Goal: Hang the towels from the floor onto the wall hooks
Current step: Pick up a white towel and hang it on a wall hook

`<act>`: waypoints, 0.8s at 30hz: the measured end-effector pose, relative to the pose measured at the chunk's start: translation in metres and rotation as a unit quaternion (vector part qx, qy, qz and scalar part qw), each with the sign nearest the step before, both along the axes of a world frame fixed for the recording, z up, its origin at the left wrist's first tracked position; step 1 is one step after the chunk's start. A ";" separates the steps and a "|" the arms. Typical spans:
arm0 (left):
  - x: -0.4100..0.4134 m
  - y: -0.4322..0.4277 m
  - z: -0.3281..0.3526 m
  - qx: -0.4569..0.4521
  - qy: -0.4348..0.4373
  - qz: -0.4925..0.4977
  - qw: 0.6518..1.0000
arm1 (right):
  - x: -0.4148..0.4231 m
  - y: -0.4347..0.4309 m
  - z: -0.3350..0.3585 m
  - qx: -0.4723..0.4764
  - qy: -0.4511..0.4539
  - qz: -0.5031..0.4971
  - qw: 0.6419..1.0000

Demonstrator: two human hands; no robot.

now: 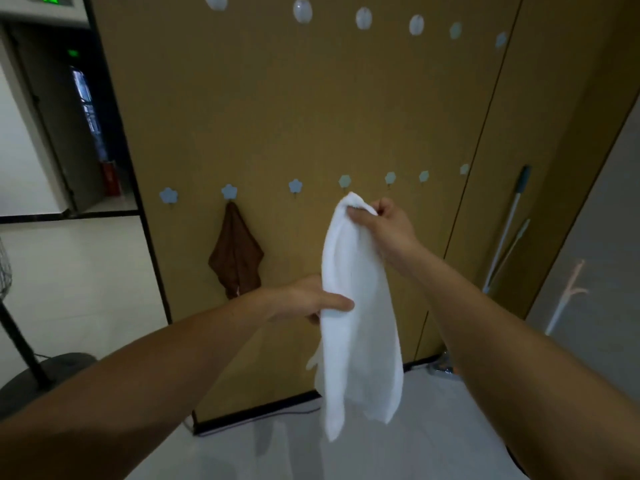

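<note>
Hanging step: white towel (pixel 356 306) held up at the hook row.
My right hand (pixel 384 220) pinches its bunched top just below a bare flower hook (pixel 345 181); my left hand (pixel 304 299) grips its edge midway. 1 brown towel (pixel 235 254) hangs nearby. Next, I judge, the bunch needs lifting onto that hook.

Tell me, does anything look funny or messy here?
Nothing is spilled or broken. The brown cloth towel hangs by one corner from a pale blue flower-shaped wall hook, so it droops in a lopsided diamond. The white cloth towel is not hung yet; the left hand and right hand hold it.
</note>
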State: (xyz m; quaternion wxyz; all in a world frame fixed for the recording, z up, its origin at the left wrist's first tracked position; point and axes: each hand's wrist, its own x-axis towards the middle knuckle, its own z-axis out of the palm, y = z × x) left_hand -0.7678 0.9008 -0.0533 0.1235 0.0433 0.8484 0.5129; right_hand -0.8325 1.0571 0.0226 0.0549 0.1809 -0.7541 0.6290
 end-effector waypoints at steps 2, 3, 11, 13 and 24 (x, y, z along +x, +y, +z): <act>0.011 -0.010 -0.010 -0.015 -0.026 0.000 1.000 | 0.002 -0.025 0.011 0.011 0.051 -0.019 0.998; 0.015 -0.018 -0.015 -0.033 -0.036 0.001 0.999 | 0.001 -0.035 0.015 0.016 0.074 -0.037 0.996; 0.055 -0.159 -0.041 -0.195 -0.169 0.039 0.965 | -0.008 -0.066 0.018 -0.087 0.000 -0.149 0.985; 0.060 -0.190 -0.032 -0.169 -0.169 0.074 0.968 | -0.009 -0.069 0.011 -0.077 -0.009 -0.166 0.983; 0.044 -0.280 0.027 -0.134 0.103 0.307 0.937 | 0.001 -0.066 -0.018 -0.004 -0.128 -0.227 0.965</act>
